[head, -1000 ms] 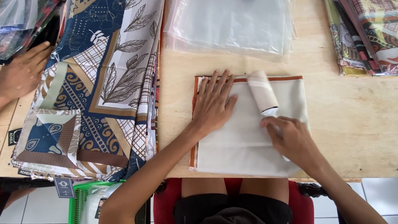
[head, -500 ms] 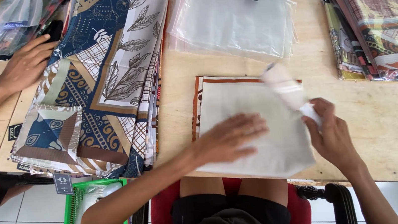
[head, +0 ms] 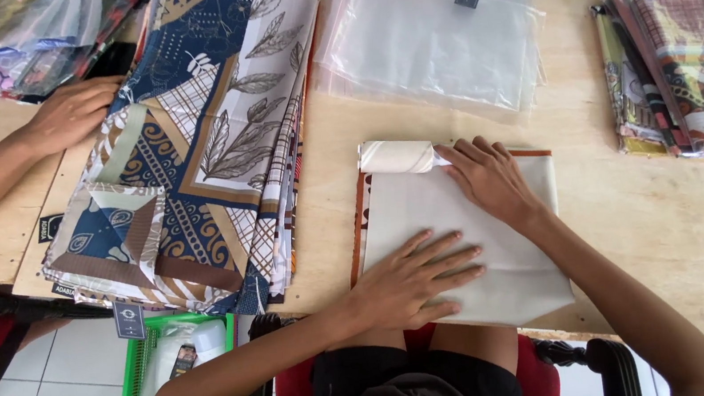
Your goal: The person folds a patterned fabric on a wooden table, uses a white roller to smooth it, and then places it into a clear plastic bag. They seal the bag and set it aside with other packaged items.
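Observation:
A folded white cloth (head: 470, 210) with a brown-orange border lies on the wooden table (head: 642, 225) in front of me. My left hand (head: 411, 280) presses flat on its near part, fingers spread. My right hand (head: 489, 181) grips the handle of a white lint roller (head: 396, 157), which lies across the cloth's far left corner.
Left of the cloth is a stack of blue, brown and white patterned fabrics (head: 202, 145), with another person's hand (head: 68, 112) on its far edge. Clear plastic bags (head: 431, 36) lie behind the cloth. Bagged fabrics (head: 694, 66) are stacked at the right. A green basket (head: 167, 364) stands on the floor.
My right hand carried the roller from the cloth's right edge to its far left corner. My left hand slid toward the near edge. The other person's hand stayed on the fabric stack.

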